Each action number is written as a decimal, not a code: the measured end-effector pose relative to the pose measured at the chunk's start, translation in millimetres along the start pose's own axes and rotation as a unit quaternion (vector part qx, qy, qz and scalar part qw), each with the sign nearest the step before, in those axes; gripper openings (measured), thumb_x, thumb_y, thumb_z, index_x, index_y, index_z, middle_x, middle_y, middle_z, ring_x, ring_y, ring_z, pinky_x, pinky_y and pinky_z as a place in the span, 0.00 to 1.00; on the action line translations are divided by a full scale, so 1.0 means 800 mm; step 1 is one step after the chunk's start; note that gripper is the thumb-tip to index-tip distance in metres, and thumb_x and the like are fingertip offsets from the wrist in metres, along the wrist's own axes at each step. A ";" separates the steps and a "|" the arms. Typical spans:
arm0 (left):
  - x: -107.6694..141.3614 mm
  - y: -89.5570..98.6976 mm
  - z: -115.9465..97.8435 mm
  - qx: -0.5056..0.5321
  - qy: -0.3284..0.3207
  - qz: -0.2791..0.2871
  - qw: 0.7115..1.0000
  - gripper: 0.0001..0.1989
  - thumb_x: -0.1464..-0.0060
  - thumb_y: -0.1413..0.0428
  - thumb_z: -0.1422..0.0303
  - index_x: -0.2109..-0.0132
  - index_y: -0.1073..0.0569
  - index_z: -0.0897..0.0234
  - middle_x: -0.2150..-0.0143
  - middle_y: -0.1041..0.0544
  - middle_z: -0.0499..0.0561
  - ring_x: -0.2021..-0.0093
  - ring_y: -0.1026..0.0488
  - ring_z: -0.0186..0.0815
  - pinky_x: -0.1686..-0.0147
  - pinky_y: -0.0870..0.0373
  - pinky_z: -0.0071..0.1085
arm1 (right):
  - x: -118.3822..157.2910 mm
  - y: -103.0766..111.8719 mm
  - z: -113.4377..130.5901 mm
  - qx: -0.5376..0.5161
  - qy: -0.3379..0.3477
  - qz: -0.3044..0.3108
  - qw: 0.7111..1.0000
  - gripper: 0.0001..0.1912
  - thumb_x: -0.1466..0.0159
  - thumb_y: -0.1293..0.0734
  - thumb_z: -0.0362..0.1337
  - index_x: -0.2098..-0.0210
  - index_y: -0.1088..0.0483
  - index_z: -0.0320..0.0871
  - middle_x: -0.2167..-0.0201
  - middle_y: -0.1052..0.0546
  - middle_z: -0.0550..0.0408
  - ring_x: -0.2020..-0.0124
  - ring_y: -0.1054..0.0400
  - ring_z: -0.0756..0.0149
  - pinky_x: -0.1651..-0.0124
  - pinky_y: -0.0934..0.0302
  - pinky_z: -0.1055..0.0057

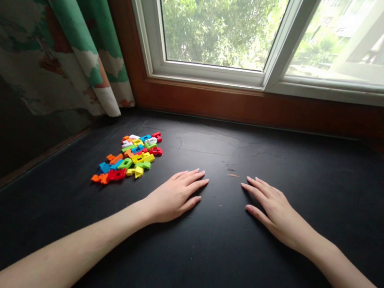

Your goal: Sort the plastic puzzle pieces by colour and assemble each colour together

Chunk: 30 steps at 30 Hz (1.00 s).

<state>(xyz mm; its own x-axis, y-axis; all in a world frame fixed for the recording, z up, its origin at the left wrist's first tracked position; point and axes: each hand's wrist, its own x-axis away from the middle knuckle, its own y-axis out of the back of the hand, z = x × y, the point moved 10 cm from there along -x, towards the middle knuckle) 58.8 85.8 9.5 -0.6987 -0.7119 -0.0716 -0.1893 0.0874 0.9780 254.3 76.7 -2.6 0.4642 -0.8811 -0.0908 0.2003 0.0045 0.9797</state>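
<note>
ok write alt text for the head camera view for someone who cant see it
Left hand and right hand rest flat on a black surface, empty, with a heap of small colourful plastic pieces to the left of them. A window showing trees is ahead, a green-and-white curtain to the left.

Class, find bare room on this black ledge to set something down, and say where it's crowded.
Bare ledge runs between the left hand and right hand, back to the window frame, and past the right hand. It is crowded left of the left hand, at the plastic pieces.
</note>
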 end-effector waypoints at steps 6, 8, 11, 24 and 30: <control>0.000 0.001 0.000 0.012 0.001 -0.010 1.000 0.24 0.34 0.52 0.64 0.33 0.38 0.62 0.29 0.41 0.59 0.29 0.45 0.46 0.32 0.43 0.49 | 0.000 -0.001 0.000 0.004 0.002 -0.001 1.000 0.28 0.28 0.45 0.50 0.34 0.39 0.44 0.31 0.41 0.45 0.30 0.49 0.48 0.34 0.46 0.47; 0.000 0.001 0.001 0.011 0.001 -0.012 1.000 0.24 0.34 0.52 0.65 0.33 0.38 0.62 0.29 0.41 0.59 0.29 0.45 0.46 0.32 0.43 0.48 | 0.000 -0.001 -0.001 0.003 0.003 -0.004 1.000 0.28 0.28 0.44 0.50 0.34 0.39 0.44 0.31 0.40 0.44 0.30 0.49 0.48 0.34 0.46 0.47; 0.000 0.001 0.000 0.008 0.000 -0.013 1.000 0.24 0.34 0.52 0.65 0.33 0.39 0.62 0.29 0.41 0.58 0.29 0.45 0.46 0.32 0.43 0.48 | 0.000 -0.001 -0.001 0.000 0.004 -0.005 1.000 0.28 0.28 0.44 0.50 0.34 0.39 0.44 0.31 0.40 0.44 0.30 0.49 0.48 0.34 0.46 0.47; 0.001 0.004 0.001 0.010 -0.011 -0.023 1.000 0.23 0.33 0.52 0.64 0.33 0.38 0.62 0.30 0.41 0.60 0.29 0.44 0.47 0.33 0.42 0.49 | 0.001 0.004 0.001 -0.012 -0.001 -0.015 1.000 0.27 0.29 0.44 0.50 0.34 0.39 0.46 0.31 0.39 0.44 0.30 0.48 0.48 0.34 0.46 0.46; 0.002 0.000 -0.002 0.005 -0.007 -0.014 1.000 0.24 0.33 0.52 0.64 0.33 0.39 0.62 0.29 0.41 0.59 0.29 0.45 0.46 0.33 0.42 0.49 | 0.001 0.005 0.002 -0.016 -0.001 -0.009 1.000 0.28 0.29 0.44 0.50 0.34 0.39 0.45 0.31 0.39 0.44 0.30 0.49 0.47 0.34 0.46 0.46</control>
<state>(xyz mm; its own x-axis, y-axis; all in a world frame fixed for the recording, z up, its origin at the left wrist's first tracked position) 59.1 83.6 9.5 -0.7024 -0.7045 -0.1013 -0.2151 0.0744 0.9738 253.9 75.6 1.5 0.4586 -0.8821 -0.1077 0.2362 0.0041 0.9717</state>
